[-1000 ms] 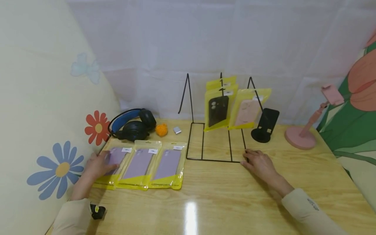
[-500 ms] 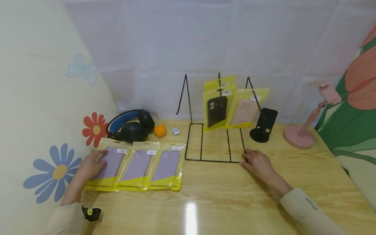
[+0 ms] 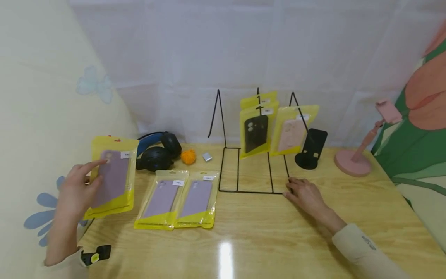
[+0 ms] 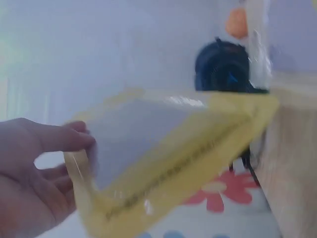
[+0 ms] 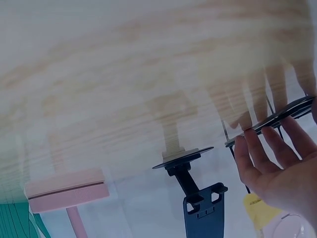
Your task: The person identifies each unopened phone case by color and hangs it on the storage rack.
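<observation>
My left hand pinches the left edge of a yellow-bordered clear bag with a lilac phone case inside, raised off the table and tilted upright. The left wrist view shows its thumb and fingers on the edge of that packaged phone case, blurred. Two more packaged lilac phone cases lie side by side on the table. My right hand holds the front right corner of a black wire display rack, with fingertips along its base rod in the right wrist view. A packaged black case and a packaged pink case hang on the rack's hooks.
Black headphones, an orange fuzzy ball and a small silver block sit at the back left. A black phone stand and a pink phone stand are right of the rack. The rack's left hook bears nothing.
My left hand has taken hold of the leftmost packaged lilac phone case and lifted it off the table, up and to the left. The right hand stays at the rack's corner.
</observation>
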Demonstrator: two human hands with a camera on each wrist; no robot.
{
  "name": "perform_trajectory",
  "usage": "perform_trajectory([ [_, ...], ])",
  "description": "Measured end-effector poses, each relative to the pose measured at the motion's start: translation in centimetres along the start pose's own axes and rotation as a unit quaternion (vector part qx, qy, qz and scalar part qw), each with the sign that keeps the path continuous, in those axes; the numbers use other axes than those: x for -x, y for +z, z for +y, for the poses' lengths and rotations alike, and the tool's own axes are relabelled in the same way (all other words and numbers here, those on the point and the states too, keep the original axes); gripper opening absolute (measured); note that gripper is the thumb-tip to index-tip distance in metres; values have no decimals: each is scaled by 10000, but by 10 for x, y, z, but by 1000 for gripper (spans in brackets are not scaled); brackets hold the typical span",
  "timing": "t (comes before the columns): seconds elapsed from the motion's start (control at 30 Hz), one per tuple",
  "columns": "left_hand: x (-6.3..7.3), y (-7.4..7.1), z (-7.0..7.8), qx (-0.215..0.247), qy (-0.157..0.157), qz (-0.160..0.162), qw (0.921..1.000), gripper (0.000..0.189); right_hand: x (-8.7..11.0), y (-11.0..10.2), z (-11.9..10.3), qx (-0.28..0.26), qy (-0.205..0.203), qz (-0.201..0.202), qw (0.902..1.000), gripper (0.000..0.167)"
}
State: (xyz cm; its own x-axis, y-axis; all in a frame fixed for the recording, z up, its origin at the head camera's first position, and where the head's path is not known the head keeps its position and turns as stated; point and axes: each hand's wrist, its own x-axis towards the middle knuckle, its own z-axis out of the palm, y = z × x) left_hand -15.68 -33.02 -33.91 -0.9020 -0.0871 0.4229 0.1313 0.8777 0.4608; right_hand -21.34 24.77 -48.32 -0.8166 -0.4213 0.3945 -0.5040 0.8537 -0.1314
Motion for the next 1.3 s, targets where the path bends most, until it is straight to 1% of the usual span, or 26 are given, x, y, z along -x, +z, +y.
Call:
perform_trajectory([
  [0.03,0,1,6,275,182,209,9992,43,0,0,0,-20,-24,1,10000,38],
  [0.07,0,4,12,567,372,395,9969,44,0,0,0,-50,-28,0,10000,39],
  [0.1,1,8,18,869,542,515,9934,45,0,0,1,-62,-40,0,10000,39],
  [0.13,1,13,24,1162,668,578,9893,46,0,0,1,-72,-51,5,10000,39],
  [0.17,2,19,30,1464,754,571,9847,47,0,0,1,-69,-57,11,10000,39],
  [0.23,6,32,43,1979,860,404,9756,48,0,1,2,-59,-64,20,10000,39],
  [0.33,11,51,59,2567,1142,-20,9597,46,0,2,2,-67,-55,0,10000,40],
  [0.43,14,66,74,3197,1419,-440,9358,45,0,3,3,-58,-37,-29,10000,39],
  [0.5,15,74,84,3548,1521,-634,9203,44,1,3,4,-56,-21,-32,10000,38],
  [0.53,15,76,89,3669,1574,-698,9142,43,1,4,4,-60,-16,-32,10000,38],
  [0.57,15,80,93,3769,1607,-749,9091,43,1,3,4,-58,-20,-27,10000,38],
  [0.67,12,88,104,3969,1660,-834,8989,41,0,3,4,-75,-34,-12,10000,39],
  [0.73,10,92,108,4040,1684,-876,8949,40,0,3,3,-76,-46,-20,10000,39],
  [0.87,4,101,115,4300,1620,-964,8829,40,-1,2,2,-110,-8,-58,9999,40],
  [0.97,1,105,119,4395,1530,-1033,8791,39,-1,2,1,-115,18,-69,9999,40],
  [1.2,-2,109,124,4204,1252,-1155,8912,38,-1,3,2,-113,-19,-50,9999,40],
  [1.3,-3,110,125,4168,1146,-1230,8933,38,0,3,2,-121,-39,-14,9999,40],
])
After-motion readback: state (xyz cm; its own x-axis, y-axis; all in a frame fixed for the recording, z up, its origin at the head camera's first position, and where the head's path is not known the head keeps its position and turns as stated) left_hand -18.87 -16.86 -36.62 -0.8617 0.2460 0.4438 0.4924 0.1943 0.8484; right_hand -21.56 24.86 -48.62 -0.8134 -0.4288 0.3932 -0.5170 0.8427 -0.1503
